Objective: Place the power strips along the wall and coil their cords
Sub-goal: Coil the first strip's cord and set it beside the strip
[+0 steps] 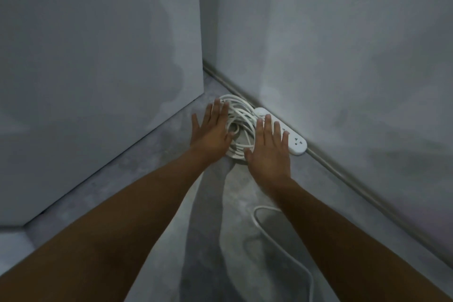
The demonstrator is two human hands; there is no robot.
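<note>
Both hands out in front of me, palms down, arms reaching long and nearly straight from the bottom corners of my view. Left hand (212, 130): fingers straight and spread, tips over the left edge of the coiled cord (241, 117), thumb angled in toward the bundle. Right hand (268, 152): also flat and spread, covering the coil's right side, its fingers crossing in front of the power strip (295, 143). Neither hand curls round anything; I cannot tell whether the palms press on the cord or sit just above it.

Coil: white, loose loops bundled on the floor (159, 179) between the two hands, tucked into the corner. Strip: white, lying flat, its long side against the foot of the right wall (343, 56), touching the coil at its far end; sockets on the near end are visible.

Nearer me, under the right forearm, a loose white cable (282, 247) snakes across the grey floor. A pale panel (98, 81) closes the left side.
</note>
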